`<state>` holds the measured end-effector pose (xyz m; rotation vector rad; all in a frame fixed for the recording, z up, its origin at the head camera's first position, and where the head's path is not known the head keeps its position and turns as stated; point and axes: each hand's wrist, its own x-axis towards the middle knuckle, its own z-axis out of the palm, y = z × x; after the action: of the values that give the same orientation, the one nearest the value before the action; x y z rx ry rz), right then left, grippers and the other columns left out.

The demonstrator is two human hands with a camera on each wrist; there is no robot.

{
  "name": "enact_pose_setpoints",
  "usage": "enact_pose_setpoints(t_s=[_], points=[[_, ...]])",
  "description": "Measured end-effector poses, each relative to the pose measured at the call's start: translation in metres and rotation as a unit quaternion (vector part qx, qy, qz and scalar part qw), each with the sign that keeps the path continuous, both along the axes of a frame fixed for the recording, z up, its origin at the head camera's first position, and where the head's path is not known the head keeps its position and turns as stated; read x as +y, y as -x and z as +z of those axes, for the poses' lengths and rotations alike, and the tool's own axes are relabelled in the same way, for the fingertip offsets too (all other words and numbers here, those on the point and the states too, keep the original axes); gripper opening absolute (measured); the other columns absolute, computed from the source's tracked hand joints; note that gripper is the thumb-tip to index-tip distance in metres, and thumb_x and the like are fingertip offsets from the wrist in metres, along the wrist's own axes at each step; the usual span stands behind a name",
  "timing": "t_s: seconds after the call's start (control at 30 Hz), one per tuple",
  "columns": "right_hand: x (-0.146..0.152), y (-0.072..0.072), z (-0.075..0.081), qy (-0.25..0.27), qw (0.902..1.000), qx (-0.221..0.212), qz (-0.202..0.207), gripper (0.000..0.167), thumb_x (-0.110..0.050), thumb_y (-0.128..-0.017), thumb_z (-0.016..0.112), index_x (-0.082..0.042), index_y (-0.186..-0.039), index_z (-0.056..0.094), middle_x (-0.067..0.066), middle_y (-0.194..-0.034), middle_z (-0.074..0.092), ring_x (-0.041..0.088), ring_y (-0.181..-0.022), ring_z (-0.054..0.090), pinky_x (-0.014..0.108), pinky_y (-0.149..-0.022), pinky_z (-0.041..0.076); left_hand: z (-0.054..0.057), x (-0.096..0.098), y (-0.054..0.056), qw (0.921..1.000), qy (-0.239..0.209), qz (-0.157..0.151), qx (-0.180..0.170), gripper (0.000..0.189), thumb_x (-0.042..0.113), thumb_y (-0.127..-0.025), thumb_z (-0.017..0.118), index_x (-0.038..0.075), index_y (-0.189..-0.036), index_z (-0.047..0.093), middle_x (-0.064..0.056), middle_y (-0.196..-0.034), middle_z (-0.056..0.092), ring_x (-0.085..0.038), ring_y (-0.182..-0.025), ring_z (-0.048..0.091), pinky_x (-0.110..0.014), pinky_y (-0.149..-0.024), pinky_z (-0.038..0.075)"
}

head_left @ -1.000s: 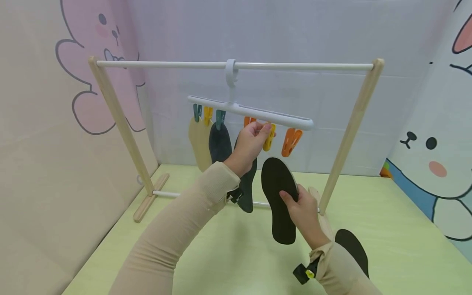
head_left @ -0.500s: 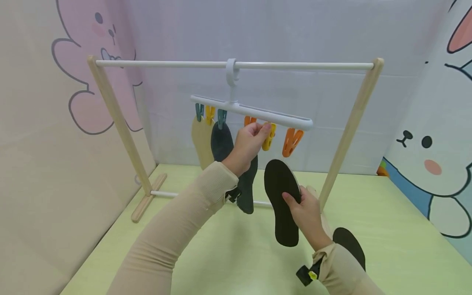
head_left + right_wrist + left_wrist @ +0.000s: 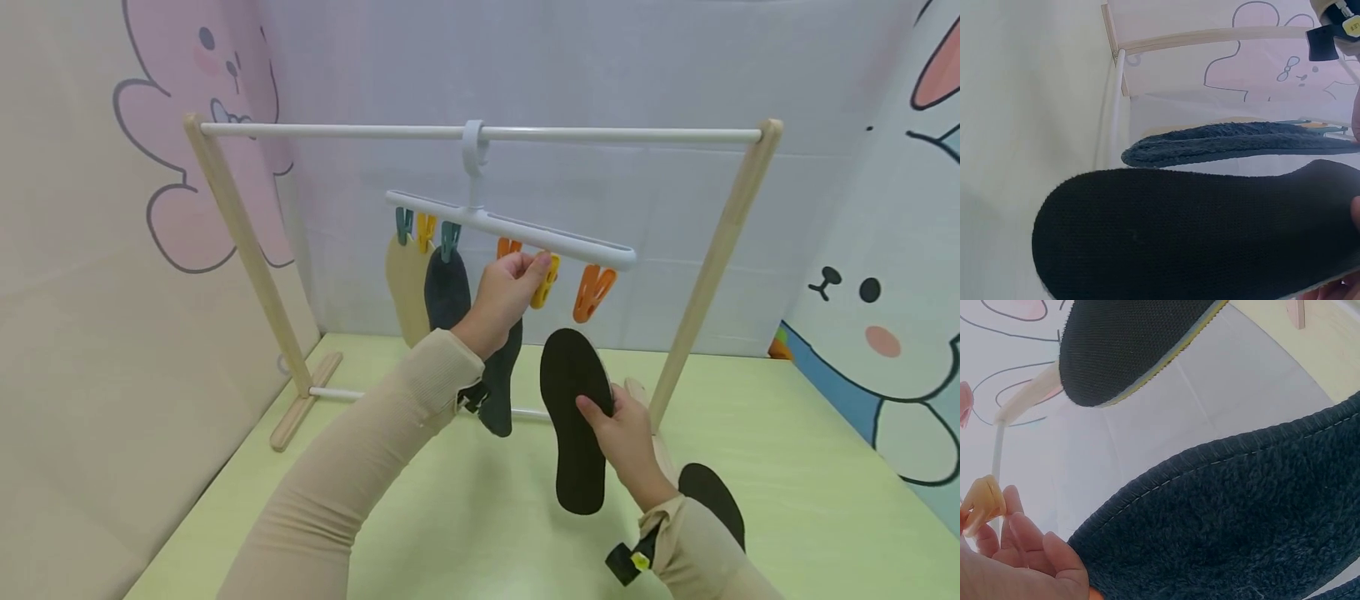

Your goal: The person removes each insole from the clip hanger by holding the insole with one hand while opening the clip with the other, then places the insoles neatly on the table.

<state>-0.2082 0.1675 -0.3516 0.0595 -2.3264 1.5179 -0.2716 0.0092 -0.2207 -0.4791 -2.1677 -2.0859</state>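
Note:
In the head view, my left hand (image 3: 502, 296) pinches a yellow clothespin (image 3: 547, 282) hanging from the white clip hanger (image 3: 540, 233). The same yellow clothespin shows at the fingertips in the left wrist view. My right hand (image 3: 626, 433) grips a black insole (image 3: 572, 417) at its edge, thumb on the dark face. The insole stands upright, below and apart from the yellow clothespin and an orange clothespin (image 3: 594, 293). Behind my left hand and wrist hangs a dark blue fleecy insole (image 3: 498, 392), partly hidden. Another black insole (image 3: 712, 500) lies on the table, partly covered by my right sleeve.
The hanger hooks over the white rail of a wooden-ended rack (image 3: 330, 131). At its left end hang a beige insole (image 3: 407, 292) and a dark blue insole (image 3: 447, 287) from green and yellow clothespins. Below is a pale green table (image 3: 450, 517).
My right hand and the black insole have moved slightly right and down, away from the clothespins. My left hand stays at the yellow clothespin.

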Motion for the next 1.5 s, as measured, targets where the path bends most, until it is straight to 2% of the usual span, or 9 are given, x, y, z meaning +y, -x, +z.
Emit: enact_pose_setpoints(t_s=[0.1, 0.2, 0.43, 0.67, 0.87, 1.13, 1.17, 1.33, 1.5], points=[[0.0, 0.001, 0.0, 0.022, 0.9995, -0.021, 0.006, 0.02, -0.007, -0.088, 0.068, 0.01, -0.093, 0.059, 0.014, -0.082, 0.066, 0.006, -0.07, 0.057, 0.022, -0.064, 0.047, 0.0, 0.0, 0.0, 1.0, 0.005, 0.002, 0.001, 0.028, 0.022, -0.1, 0.052, -0.004, -0.102, 0.061, -0.009, -0.094, 0.061, -0.013, -0.081, 0.05, -0.023, -0.072, 0.043], [0.001, 0.001, 0.0, 0.02, 0.9993, -0.031, 0.006, 0.019, -0.005, -0.087, 0.069, 0.011, -0.093, 0.06, 0.013, -0.082, 0.066, 0.007, -0.07, 0.057, 0.022, -0.063, 0.047, 0.0, -0.001, -0.001, 1.0, 0.006, -0.002, 0.001, 0.028, 0.023, -0.1, 0.052, -0.004, -0.103, 0.061, -0.008, -0.093, 0.06, -0.013, -0.081, 0.049, -0.024, -0.072, 0.042], [0.004, 0.002, -0.001, 0.007, 0.9994, -0.027, 0.02, 0.018, -0.004, -0.085, 0.071, 0.01, -0.088, 0.06, 0.009, -0.074, 0.064, 0.007, -0.064, 0.054, 0.024, -0.06, 0.046, -0.001, -0.002, -0.001, 0.9998, 0.012, -0.014, 0.002, 0.03, 0.024, -0.101, 0.051, -0.004, -0.105, 0.061, -0.009, -0.095, 0.061, -0.013, -0.081, 0.049, -0.024, -0.072, 0.043], [0.01, 0.001, -0.003, -0.02, 0.9988, -0.045, 0.005, 0.026, -0.009, -0.081, 0.075, 0.002, -0.07, 0.055, -0.002, -0.058, 0.048, 0.013, -0.058, 0.043, 0.026, -0.054, 0.038, -0.001, -0.003, -0.001, 0.9996, 0.019, -0.018, 0.002, 0.03, 0.024, -0.101, 0.051, -0.004, -0.105, 0.061, -0.007, -0.092, 0.059, -0.013, -0.079, 0.048, -0.023, -0.07, 0.042], [0.015, -0.001, -0.003, -0.025, 0.9989, -0.04, -0.005, 0.025, -0.011, -0.079, 0.078, 0.002, -0.069, 0.059, -0.005, -0.058, 0.048, 0.012, -0.06, 0.042, 0.026, -0.055, 0.038, -0.001, -0.004, -0.002, 0.9996, 0.023, -0.014, 0.002, 0.03, 0.024, -0.101, 0.05, -0.004, -0.106, 0.061, -0.01, -0.097, 0.061, -0.014, -0.082, 0.049, -0.024, -0.072, 0.042], [0.023, -0.002, -0.006, -0.03, 0.999, -0.034, -0.002, 0.037, -0.015, -0.08, 0.077, -0.004, -0.06, 0.047, -0.006, -0.052, 0.031, 0.011, -0.056, 0.034, 0.025, -0.052, 0.029, -0.001, -0.005, -0.002, 0.9997, 0.022, -0.013, 0.0, 0.03, 0.024, -0.1, 0.051, -0.003, -0.108, 0.061, -0.01, -0.098, 0.061, -0.015, -0.084, 0.049, -0.026, -0.074, 0.042], [0.024, -0.003, -0.005, -0.027, 0.9988, -0.04, 0.003, 0.039, -0.015, -0.081, 0.076, -0.004, -0.06, 0.045, -0.006, -0.052, 0.031, 0.011, -0.054, 0.033, 0.025, -0.051, 0.029, -0.001, -0.005, -0.002, 0.9997, 0.022, -0.014, 0.0, 0.03, 0.024, -0.1, 0.051, -0.003, -0.108, 0.061, -0.01, -0.099, 0.061, -0.015, -0.085, 0.049, -0.026, -0.075, 0.042], [0.031, -0.003, -0.002, -0.03, 0.9952, -0.09, 0.028, 0.03, -0.016, -0.089, 0.069, 0.002, -0.069, 0.055, -0.003, -0.051, 0.045, 0.012, -0.052, 0.046, 0.025, -0.05, 0.034, 0.0, -0.006, -0.003, 0.9997, 0.023, -0.013, -0.004, 0.031, 0.025, -0.101, 0.051, -0.003, -0.11, 0.061, -0.01, -0.101, 0.061, -0.016, -0.086, 0.05, -0.027, -0.078, 0.043], [0.039, -0.004, 0.0, -0.046, 0.994, -0.093, 0.034, 0.022, -0.015, -0.09, 0.069, 0.006, -0.083, 0.062, -0.001, -0.058, 0.054, 0.012, -0.055, 0.052, 0.025, -0.054, 0.039, 0.0, -0.006, -0.003, 0.9996, 0.022, -0.01, -0.012, 0.031, 0.025, -0.1, 0.051, -0.003, -0.11, 0.061, -0.01, -0.1, 0.061, -0.016, -0.086, 0.05, -0.028, -0.079, 0.044]])
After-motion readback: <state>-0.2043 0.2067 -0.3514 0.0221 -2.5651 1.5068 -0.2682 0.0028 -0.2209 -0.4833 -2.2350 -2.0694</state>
